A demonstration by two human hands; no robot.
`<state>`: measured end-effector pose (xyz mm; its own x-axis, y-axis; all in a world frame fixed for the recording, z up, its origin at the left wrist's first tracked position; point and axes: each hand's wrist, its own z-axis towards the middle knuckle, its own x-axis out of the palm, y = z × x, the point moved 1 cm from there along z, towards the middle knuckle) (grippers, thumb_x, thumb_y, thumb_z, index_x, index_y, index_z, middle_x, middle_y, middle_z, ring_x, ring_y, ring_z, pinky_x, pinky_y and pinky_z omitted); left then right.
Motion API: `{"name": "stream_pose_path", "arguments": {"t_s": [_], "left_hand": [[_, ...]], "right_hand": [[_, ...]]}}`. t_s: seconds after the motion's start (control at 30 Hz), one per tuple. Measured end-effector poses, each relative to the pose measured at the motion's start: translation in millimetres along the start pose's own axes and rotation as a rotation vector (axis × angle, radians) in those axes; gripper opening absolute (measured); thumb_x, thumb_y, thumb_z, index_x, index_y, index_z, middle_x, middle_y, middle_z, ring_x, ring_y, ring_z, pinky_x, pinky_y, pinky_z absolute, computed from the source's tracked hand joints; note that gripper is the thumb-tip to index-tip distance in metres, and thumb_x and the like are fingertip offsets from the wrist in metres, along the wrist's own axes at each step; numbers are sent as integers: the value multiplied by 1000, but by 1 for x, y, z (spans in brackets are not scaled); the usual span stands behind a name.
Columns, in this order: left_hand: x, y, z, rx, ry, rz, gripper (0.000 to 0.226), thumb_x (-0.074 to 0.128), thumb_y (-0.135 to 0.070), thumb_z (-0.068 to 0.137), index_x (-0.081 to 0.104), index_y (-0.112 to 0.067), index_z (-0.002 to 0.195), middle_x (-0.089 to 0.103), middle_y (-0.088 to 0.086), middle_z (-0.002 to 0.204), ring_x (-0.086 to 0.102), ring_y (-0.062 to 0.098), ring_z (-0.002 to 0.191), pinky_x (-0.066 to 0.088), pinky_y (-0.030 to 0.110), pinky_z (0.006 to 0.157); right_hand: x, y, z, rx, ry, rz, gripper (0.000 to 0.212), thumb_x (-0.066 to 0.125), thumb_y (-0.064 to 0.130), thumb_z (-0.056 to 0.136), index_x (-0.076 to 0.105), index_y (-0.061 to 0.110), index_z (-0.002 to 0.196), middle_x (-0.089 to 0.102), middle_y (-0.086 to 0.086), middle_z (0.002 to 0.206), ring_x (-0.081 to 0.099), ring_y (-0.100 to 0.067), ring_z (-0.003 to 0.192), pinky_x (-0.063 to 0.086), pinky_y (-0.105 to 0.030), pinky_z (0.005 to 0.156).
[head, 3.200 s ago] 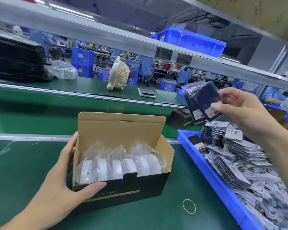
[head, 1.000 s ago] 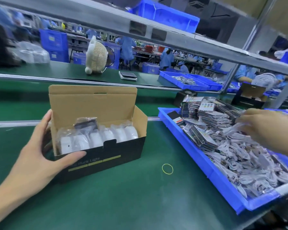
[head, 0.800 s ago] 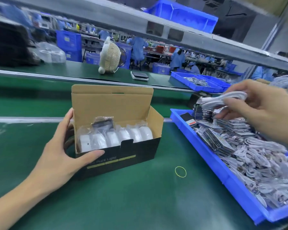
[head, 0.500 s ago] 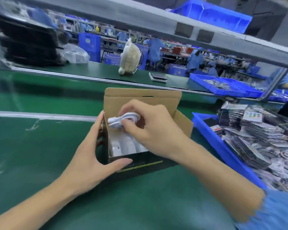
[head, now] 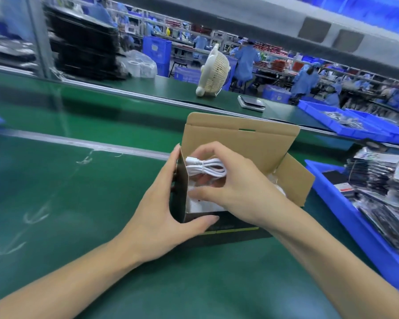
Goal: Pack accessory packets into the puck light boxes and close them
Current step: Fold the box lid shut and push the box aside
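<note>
Green matting (head: 83, 226) covered the bench, and the open puck light box (head: 242, 143) sat at its middle, lid flap standing up on the far side. Left hand (head: 161, 217) gripped the box's near-left corner — thumb on the front wall, fingers up the side. Right hand (head: 237, 187) pinched a coiled white cable (head: 205, 168) just inside the box's left end. Blue tray (head: 355, 229) of packets lay to the right.

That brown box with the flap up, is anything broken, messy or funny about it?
Nothing stands out. The brown cardboard box with a black front sits flat on the green table, lid up and untorn. The left hand grips its left corner while the right hand holds a tidy coiled white cable over the opening.
</note>
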<state>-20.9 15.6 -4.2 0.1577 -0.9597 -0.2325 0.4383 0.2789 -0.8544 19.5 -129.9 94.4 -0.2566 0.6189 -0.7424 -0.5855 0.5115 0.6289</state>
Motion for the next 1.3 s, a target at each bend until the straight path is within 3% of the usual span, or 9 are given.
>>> {"name": "stream_pose_path", "arguments": {"t_s": [0.17, 0.37, 0.57, 0.77, 0.87, 1.0, 1.1, 1.2, 1.3], "left_hand": [[0, -1, 0, 1, 8, -1, 122, 85, -51, 63, 6, -51, 156, 45, -36, 147, 46, -7, 136, 38, 16, 110], [1, -2, -1, -17, 5, -5, 124, 83, -50, 62, 6, -48, 159, 47, -33, 147, 51, -4, 132, 43, 16, 105], [0, -1, 1, -8, 13, -9, 122, 83, -47, 60, 14, -40, 161, 52, -34, 141, 53, -4, 130, 39, 7, 100], [1, -1, 2, -6, 0, -23, 120, 85, -51, 62, 13, -50, 157, 52, -33, 140, 50, -4, 133, 38, 9, 105], [2, -1, 2, 1, 1, -16, 117, 85, -50, 64, 12, -51, 156, 48, -36, 144, 46, -6, 136, 37, 12, 108], [2, 0, 2, -12, -1, -21, 118, 83, -50, 64, 11, -51, 157, 55, -31, 137, 53, -1, 130, 41, 12, 104], [2, 2, 3, 1, -1, -22, 118, 83, -44, 66, 11, -44, 159, 59, -29, 130, 55, 2, 128, 41, 10, 102], [2, 4, 2, 27, -14, 11, 118, 82, -43, 67, 12, -40, 161, 57, -20, 139, 51, 7, 134, 43, 27, 111], [-1, 3, 1, 123, -84, 112, 111, 84, -42, 68, 24, -30, 161, 44, -8, 150, 44, 13, 140, 46, 41, 110]], "right_hand": [[-3, 0, -2, 77, 76, 27, 31, 67, 24, 80, 54, 40, 104, 68, 14, 95, 62, -10, 91, 52, -39, 85], [13, 2, -2, 83, -62, -141, 40, 79, 34, 72, 53, 37, 102, 67, 16, 91, 59, -6, 85, 52, -30, 73], [15, 3, 4, 75, 26, -425, 43, 66, 25, 81, 49, 28, 120, 57, 2, 114, 54, -25, 105, 49, -42, 87], [-3, -4, -2, 95, 110, -148, 29, 57, 29, 92, 60, 32, 121, 56, 10, 110, 56, -6, 100, 44, -24, 88], [-6, -6, -6, -54, -45, -126, 30, 61, 12, 89, 65, 25, 116, 60, 12, 98, 57, -4, 82, 45, -14, 77], [16, 2, -14, -286, -276, -215, 4, 69, 9, 84, 72, 12, 85, 68, 3, 85, 59, -8, 73, 51, -25, 72], [7, -4, -15, -335, -50, -230, 13, 64, 9, 89, 75, 9, 83, 72, 3, 90, 63, -10, 80, 48, -27, 82], [2, -4, -18, -367, 57, -254, 15, 62, 12, 92, 76, 10, 86, 73, 6, 95, 64, -14, 87, 46, -31, 87], [5, -4, -22, -343, 144, -397, 39, 46, 43, 97, 74, 18, 86, 68, 13, 98, 55, -9, 97, 37, -31, 98]]}}
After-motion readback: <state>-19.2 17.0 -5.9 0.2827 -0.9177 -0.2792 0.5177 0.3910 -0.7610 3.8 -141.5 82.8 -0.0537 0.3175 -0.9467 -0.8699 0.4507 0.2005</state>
